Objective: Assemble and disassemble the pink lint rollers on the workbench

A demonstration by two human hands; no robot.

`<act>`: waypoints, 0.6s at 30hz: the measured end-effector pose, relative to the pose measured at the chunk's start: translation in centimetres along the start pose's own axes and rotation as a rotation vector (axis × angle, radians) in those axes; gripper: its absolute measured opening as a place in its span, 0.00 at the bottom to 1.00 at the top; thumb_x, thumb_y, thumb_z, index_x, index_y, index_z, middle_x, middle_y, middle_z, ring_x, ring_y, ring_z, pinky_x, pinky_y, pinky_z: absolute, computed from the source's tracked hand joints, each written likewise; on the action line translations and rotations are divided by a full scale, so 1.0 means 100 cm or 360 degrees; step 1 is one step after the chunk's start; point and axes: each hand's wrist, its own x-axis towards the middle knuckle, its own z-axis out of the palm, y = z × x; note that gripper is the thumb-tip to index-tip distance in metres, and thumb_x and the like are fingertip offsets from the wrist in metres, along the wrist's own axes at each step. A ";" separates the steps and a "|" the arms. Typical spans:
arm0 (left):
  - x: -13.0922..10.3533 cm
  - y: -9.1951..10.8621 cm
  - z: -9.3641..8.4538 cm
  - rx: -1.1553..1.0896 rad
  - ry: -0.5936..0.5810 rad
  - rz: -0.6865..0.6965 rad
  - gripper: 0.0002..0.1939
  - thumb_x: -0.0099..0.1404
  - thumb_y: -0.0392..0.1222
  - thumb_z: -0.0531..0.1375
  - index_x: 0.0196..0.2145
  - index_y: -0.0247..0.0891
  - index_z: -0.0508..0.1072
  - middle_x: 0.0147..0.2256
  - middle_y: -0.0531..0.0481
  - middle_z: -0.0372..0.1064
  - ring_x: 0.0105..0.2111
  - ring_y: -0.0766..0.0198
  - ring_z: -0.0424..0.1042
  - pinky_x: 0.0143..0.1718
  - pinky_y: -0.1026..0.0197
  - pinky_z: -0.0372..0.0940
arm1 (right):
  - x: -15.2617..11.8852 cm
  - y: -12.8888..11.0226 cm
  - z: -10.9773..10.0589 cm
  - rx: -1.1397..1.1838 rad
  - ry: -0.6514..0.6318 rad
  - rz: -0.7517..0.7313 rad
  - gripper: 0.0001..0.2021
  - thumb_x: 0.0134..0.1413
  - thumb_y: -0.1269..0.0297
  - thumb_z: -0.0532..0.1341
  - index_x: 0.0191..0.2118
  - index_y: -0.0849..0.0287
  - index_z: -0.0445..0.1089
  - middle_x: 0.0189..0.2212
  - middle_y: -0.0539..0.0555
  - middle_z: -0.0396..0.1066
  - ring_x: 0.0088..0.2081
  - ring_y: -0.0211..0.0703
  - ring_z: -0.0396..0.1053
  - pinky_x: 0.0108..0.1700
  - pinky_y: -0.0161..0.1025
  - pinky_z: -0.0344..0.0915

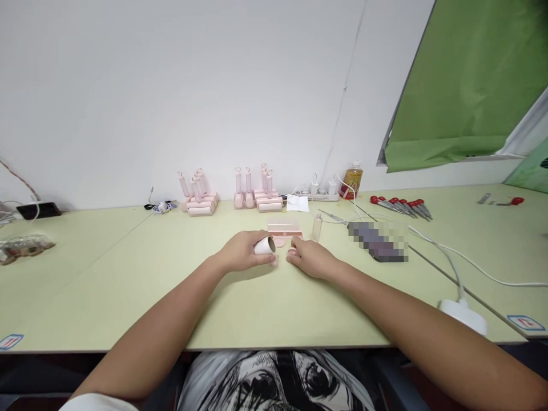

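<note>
A white wall stands behind a long pale green worktop (128, 274). Near the middle of it, the left hand (243, 251) is curled around a small white tube (264, 245). The fingers are closed on the tube from above, and it sits just over the worktop. The right hand (310, 258) rests flat-ish beside it, at about 3 o'clock from the tube. Its fingertips touch a small pink piece (274, 261) on the worktop, but I cannot tell if they pinch it.

The tube looks light and hard, like thin plastic, and maybe a bit smooth, so it could slip. The round middle is the best place to hold it. Its long way runs left to right, and the open end points toward 3 o'clock, at the right hand.

Just behind the hands, at 12 o'clock, lies a pink flat case (285, 230). A little clear bottle (317, 228) stands at 1 o'clock. Rows of pink stands (252, 194) wait by the wall. Red-handled tools (402, 206) lie far off at 2 o'clock.
</note>
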 end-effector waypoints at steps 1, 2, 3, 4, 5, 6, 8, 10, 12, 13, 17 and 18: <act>0.000 0.000 0.000 0.0037 0.0001 -0.0013 0.18 0.57 0.55 0.60 0.42 0.43 0.73 0.37 0.52 0.73 0.35 0.60 0.70 0.33 0.63 0.61 | 0.001 0.000 0.001 0.0082 0.0048 -0.0021 0.09 0.58 0.58 0.54 0.36 0.59 0.63 0.31 0.57 0.72 0.33 0.46 0.68 0.28 0.36 0.52; 0.000 0.000 0.001 0.0083 0.0006 -0.0022 0.19 0.57 0.56 0.60 0.42 0.44 0.73 0.36 0.52 0.73 0.34 0.60 0.70 0.32 0.63 0.60 | 0.001 0.000 0.003 0.0214 0.0085 -0.0017 0.09 0.59 0.59 0.53 0.34 0.59 0.62 0.30 0.56 0.72 0.31 0.44 0.68 0.27 0.35 0.53; 0.000 0.001 0.002 0.0136 0.0014 -0.0023 0.19 0.57 0.56 0.60 0.42 0.44 0.73 0.36 0.51 0.74 0.34 0.59 0.70 0.31 0.63 0.60 | 0.002 -0.001 0.004 0.0406 0.0093 0.0013 0.10 0.59 0.58 0.52 0.33 0.58 0.62 0.30 0.55 0.72 0.29 0.42 0.68 0.26 0.35 0.54; 0.000 0.002 0.003 0.0194 0.0026 -0.0015 0.19 0.57 0.56 0.60 0.42 0.44 0.73 0.35 0.51 0.74 0.33 0.58 0.70 0.31 0.62 0.59 | 0.003 -0.002 0.005 0.0647 0.0069 0.0060 0.10 0.60 0.57 0.52 0.34 0.58 0.62 0.31 0.54 0.72 0.26 0.40 0.68 0.24 0.34 0.54; 0.000 0.003 0.004 0.0251 0.0035 0.0005 0.19 0.57 0.56 0.60 0.42 0.44 0.73 0.36 0.50 0.74 0.33 0.58 0.71 0.31 0.62 0.59 | 0.003 -0.004 0.006 0.0912 0.0023 0.0114 0.11 0.60 0.55 0.52 0.35 0.57 0.61 0.32 0.53 0.72 0.23 0.37 0.68 0.21 0.33 0.54; -0.001 0.005 0.006 0.0303 0.0039 0.0030 0.18 0.58 0.55 0.60 0.43 0.44 0.73 0.36 0.50 0.74 0.33 0.57 0.71 0.31 0.61 0.59 | 0.003 -0.006 0.006 0.1167 -0.0027 0.0162 0.11 0.59 0.53 0.52 0.37 0.57 0.60 0.33 0.52 0.72 0.21 0.36 0.67 0.18 0.32 0.52; -0.001 0.012 0.009 0.0394 0.0019 0.0066 0.18 0.58 0.53 0.59 0.45 0.45 0.72 0.37 0.49 0.74 0.33 0.56 0.72 0.31 0.61 0.59 | 0.000 -0.012 0.005 0.1541 -0.0096 0.0195 0.12 0.58 0.52 0.54 0.40 0.56 0.58 0.33 0.50 0.72 0.19 0.34 0.67 0.13 0.30 0.51; -0.002 0.019 0.014 0.0471 -0.0005 0.0062 0.19 0.59 0.54 0.58 0.45 0.45 0.71 0.39 0.48 0.74 0.33 0.55 0.72 0.30 0.60 0.59 | -0.004 -0.018 0.003 0.1661 -0.0119 0.0174 0.12 0.58 0.52 0.54 0.39 0.55 0.57 0.27 0.47 0.70 0.17 0.34 0.65 0.12 0.29 0.52; -0.003 0.025 0.019 0.0528 -0.0008 0.0029 0.21 0.60 0.57 0.57 0.45 0.43 0.71 0.40 0.46 0.74 0.33 0.54 0.73 0.30 0.59 0.59 | -0.009 -0.023 0.001 0.1614 -0.0120 0.0130 0.12 0.60 0.51 0.52 0.38 0.54 0.56 0.19 0.43 0.65 0.14 0.34 0.61 0.12 0.30 0.53; -0.004 0.028 0.021 0.0540 -0.0003 0.0010 0.22 0.61 0.59 0.55 0.45 0.42 0.71 0.40 0.45 0.74 0.34 0.52 0.73 0.30 0.59 0.59 | -0.012 -0.025 0.001 0.1569 -0.0115 0.0087 0.12 0.61 0.50 0.50 0.38 0.54 0.55 0.17 0.41 0.62 0.13 0.34 0.59 0.13 0.30 0.54; -0.005 0.033 0.027 0.0513 0.0057 -0.0059 0.24 0.62 0.61 0.53 0.46 0.41 0.69 0.38 0.45 0.75 0.35 0.51 0.73 0.30 0.58 0.60 | -0.020 -0.029 0.005 0.1483 -0.0087 -0.0162 0.17 0.64 0.44 0.44 0.44 0.52 0.55 0.18 0.41 0.58 0.15 0.34 0.57 0.17 0.31 0.57; -0.005 0.034 0.027 0.0509 0.0077 -0.0071 0.24 0.63 0.60 0.53 0.47 0.41 0.69 0.39 0.45 0.75 0.35 0.51 0.74 0.30 0.58 0.61 | -0.021 -0.029 0.006 0.1467 -0.0083 -0.0219 0.19 0.64 0.44 0.42 0.47 0.52 0.55 0.19 0.41 0.58 0.16 0.34 0.57 0.18 0.32 0.58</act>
